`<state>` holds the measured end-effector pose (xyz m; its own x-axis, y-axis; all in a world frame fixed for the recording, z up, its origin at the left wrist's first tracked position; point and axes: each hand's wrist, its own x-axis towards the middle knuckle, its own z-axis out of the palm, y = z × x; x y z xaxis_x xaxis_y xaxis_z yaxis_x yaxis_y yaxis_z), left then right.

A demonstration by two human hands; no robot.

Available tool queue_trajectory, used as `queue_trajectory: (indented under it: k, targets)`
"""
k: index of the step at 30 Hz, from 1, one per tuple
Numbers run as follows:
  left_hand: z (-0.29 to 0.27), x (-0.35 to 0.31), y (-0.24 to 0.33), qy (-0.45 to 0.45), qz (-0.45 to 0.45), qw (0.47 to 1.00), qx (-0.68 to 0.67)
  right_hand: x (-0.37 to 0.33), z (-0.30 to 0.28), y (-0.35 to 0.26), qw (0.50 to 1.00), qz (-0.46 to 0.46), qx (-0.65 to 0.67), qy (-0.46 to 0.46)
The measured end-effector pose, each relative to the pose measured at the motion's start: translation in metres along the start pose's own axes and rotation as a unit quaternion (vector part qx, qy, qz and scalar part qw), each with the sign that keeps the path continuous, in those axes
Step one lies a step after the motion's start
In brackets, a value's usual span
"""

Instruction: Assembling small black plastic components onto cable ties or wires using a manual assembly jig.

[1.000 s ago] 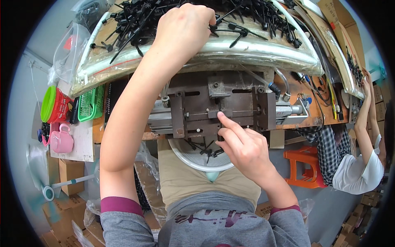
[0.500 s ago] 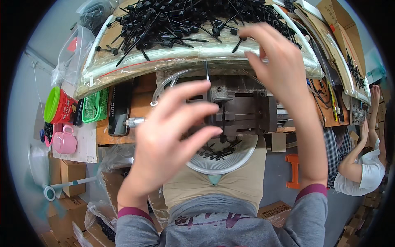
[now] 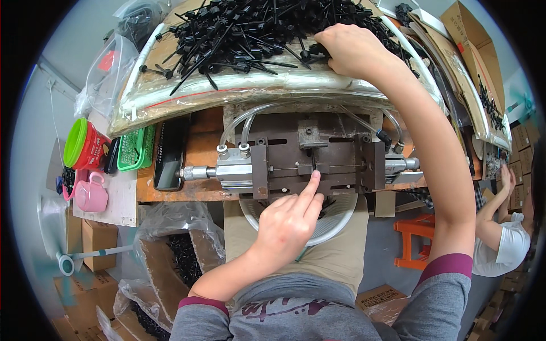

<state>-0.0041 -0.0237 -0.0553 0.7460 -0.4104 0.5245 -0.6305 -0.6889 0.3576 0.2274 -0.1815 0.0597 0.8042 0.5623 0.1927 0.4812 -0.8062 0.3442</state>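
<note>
My left hand reaches over the near side of a dark metal fixture. Its index finger is stretched out, with the tip at a small black part in the middle of the fixture; the other fingers are bent, and nothing is seen in them. My right hand is at the front of a pile of black plastic parts with thin stems. Its fingers curl down among the parts, and what they grip is hidden. Pneumatic cylinders with clear hoses flank the fixture.
A white basket with black parts sits on my lap under the fixture. Left are a phone, a green basket, a red tub and a pink cup. An orange stool and another person are at right.
My left hand has come down from above the fixture, its index finger now at the fixture's middle. The right hand has moved farther into the pile's front, its fingers curling in.
</note>
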Motion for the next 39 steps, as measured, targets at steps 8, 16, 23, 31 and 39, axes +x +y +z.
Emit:
queue_trajectory:
  k: [8, 16, 23, 31, 39]
  targets:
    - [-0.005, 0.007, -0.003, -0.019, -0.008, 1.0, -0.001, -0.066, -0.01, 0.002, 0.96, -0.056, 0.175, 0.211]
    - [-0.034, 0.023, 0.004, 0.128, -0.097, 0.946, -0.283, -0.135, -0.002, -0.058, 0.887, -0.17, 0.21, 0.375]
    - [-0.032, 0.014, 0.002, 0.098, -0.044, 0.954, -0.279, -0.184, 0.012, -0.099, 0.907, -0.145, 0.182, 0.351]
    - [-0.008, -0.008, 0.002, 0.037, -0.033, 0.994, -0.097, -0.204, 0.024, -0.092, 0.884, -0.028, 0.296, 0.361]
    - [0.001, 0.004, -0.001, 0.013, -0.02, 1.0, 0.019, -0.211, 0.026, -0.109, 0.802, -0.018, 0.495, 0.334]
